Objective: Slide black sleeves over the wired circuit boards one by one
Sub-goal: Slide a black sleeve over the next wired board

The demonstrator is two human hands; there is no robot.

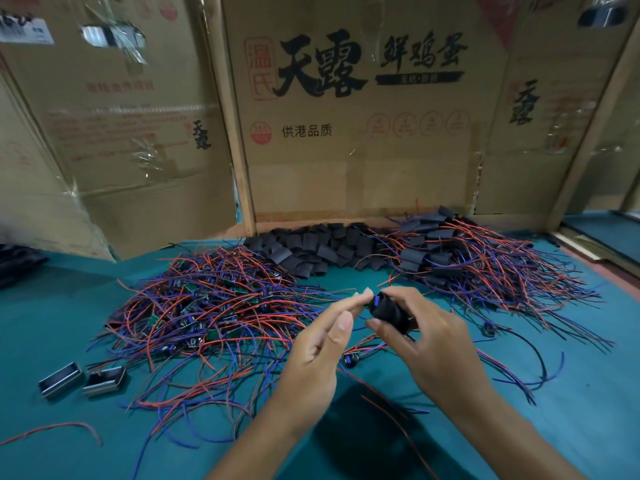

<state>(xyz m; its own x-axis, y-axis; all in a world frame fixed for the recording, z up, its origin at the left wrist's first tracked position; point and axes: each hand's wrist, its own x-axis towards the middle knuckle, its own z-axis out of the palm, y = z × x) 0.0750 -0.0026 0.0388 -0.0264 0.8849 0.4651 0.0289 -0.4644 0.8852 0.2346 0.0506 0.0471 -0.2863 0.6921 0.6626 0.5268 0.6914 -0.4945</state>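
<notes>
Hands (pixel 311 358) over teal table (pixel 52 323), wired boards (pixel 207 313), cardboard wall (pixel 346 150)

Two hands (pixel 367 341), two metal cases (pixel 83 379), three cardboard boxes (pixel 346 133)

Two bare forearms reach in from the bottom edge of the view, ending in the left hand (pixel 313 355) and right hand (pixel 433 344). No sleeves show. Fingernails are short and unpainted (no rings, watch or gloves visible).

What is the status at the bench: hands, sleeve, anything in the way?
Right hand grips black sleeve. Left hand pinches at the sleeve's mouth, blue part showing. Loose wires left, spare sleeves behind; nothing blocking.
</notes>
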